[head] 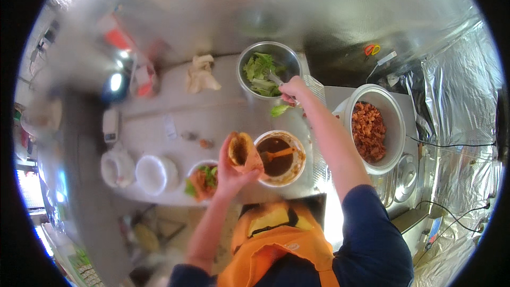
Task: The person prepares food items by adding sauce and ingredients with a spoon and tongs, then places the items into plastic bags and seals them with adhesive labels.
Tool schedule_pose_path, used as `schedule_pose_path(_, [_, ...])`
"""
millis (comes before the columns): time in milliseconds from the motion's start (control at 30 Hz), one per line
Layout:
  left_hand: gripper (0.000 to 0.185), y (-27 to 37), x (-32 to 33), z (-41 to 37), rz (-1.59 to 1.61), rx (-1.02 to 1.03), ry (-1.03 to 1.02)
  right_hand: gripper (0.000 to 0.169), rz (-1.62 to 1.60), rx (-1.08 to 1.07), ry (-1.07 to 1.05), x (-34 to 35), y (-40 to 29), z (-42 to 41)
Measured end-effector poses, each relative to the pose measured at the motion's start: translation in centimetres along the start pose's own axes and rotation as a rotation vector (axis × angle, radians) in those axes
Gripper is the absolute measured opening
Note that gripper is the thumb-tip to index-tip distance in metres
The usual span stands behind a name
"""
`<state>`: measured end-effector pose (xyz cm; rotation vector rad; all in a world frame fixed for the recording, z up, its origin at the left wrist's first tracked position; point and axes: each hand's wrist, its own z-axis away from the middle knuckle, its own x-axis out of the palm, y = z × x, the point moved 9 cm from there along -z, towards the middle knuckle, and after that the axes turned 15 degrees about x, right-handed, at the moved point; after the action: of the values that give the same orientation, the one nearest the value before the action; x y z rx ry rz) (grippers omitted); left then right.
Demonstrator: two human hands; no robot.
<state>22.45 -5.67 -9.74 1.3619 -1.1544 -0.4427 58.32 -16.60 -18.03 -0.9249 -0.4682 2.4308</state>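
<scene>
My left hand (233,177) holds an opened flatbread (240,149) with brown sauce inside, its lower part in a pinkish wrapper. My right hand (294,89) is shut on metal tongs (275,78), whose tips touch leaf lettuce (259,67) in a steel bowl (269,43). Just right of the flatbread is a white bowl of dark sauce (275,169) with an orange-brown spatula (283,153) in it. Left of my left wrist, a bowl holds lettuce and reddish meat (203,181). A loose lettuce leaf (280,110) lies below the steel bowl.
A large translucent tub (397,127) of chopped reddish meat (367,133) stands at right, near a metal lid (406,177). Stacked white bowls (153,175) are at left. A crumpled cloth (201,75) lies farther back. Red and yellow scissors (371,50) and a white power strip (386,58) are at back right.
</scene>
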Motion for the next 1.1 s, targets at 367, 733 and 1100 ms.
schedule_pose_path(367, [0.125, -2.8, 1.4, -9.3, -0.175, 0.250, -0.005, 0.036, 0.235, -0.031, 0.211, -4.6, -0.2, 3.2])
schedule_pose_path(733, [0.125, -4.9, 0.9, -9.5, -0.079, 0.210, 0.045, 0.028, 0.082, -0.188, 0.270, -7.2, 0.3, 4.7])
schedule_pose_path(1100, [0.130, -5.4, 5.7, -17.9, -0.069, 0.335, 0.261, 0.021, -0.272, -0.296, -0.009, -11.9, 0.3, 23.6])
